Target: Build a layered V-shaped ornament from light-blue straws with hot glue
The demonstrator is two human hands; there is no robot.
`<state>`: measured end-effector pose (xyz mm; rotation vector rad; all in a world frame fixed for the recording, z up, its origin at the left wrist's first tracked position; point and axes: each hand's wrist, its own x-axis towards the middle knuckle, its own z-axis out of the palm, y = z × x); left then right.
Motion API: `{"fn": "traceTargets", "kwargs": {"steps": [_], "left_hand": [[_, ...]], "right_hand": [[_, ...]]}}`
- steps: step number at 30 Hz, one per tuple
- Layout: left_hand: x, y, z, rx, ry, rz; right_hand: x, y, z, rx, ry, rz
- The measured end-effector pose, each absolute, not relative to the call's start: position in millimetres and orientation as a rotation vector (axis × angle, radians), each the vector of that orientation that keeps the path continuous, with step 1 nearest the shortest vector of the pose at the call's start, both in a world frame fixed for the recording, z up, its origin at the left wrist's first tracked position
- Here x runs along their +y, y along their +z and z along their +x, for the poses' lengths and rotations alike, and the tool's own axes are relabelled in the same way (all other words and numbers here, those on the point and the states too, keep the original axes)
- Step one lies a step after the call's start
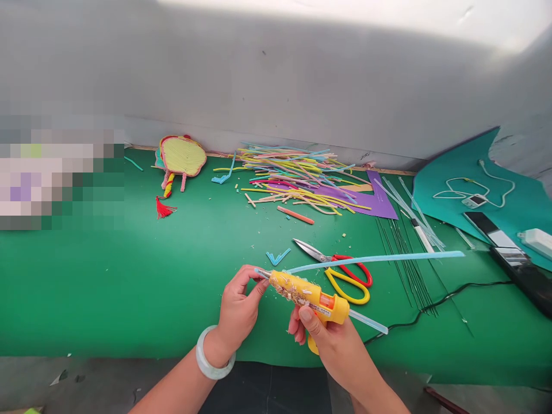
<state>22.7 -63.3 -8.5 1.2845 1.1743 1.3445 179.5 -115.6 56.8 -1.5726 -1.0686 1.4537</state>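
My right hand (pixel 321 336) grips a yellow hot-glue gun (pixel 308 293), crusted with dried glue, its nozzle pointing left. A clear glue stick (pixel 366 322) juts from the gun's back. My left hand (pixel 239 307), with a pale bangle on the wrist, pinches the near end of a long light-blue strip (pixel 375 259) right at the nozzle. The strip runs off to the right above the green table cover (pixel 107 276). Red and yellow scissors (pixel 340 273) lie just behind the gun.
A pile of coloured strips (pixel 297 175) lies on purple paper (pixel 379 201) at the back. A yellow fan-shaped craft with a red tassel (pixel 181 158) sits back left. Thin dark wires (pixel 409 264), a teal sheet (pixel 466 178), a charger cable and a phone (pixel 495 233) lie right.
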Motion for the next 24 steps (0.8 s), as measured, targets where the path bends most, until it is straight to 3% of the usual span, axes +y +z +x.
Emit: {"fn": "traceTargets", "kwargs": {"steps": [24], "left_hand": [[-62.6,-9.2,21.7,1.219,1.359,1.275]], "right_hand": [[-116.1,51.1,184.5,-1.173,1.415,-1.655]]}}
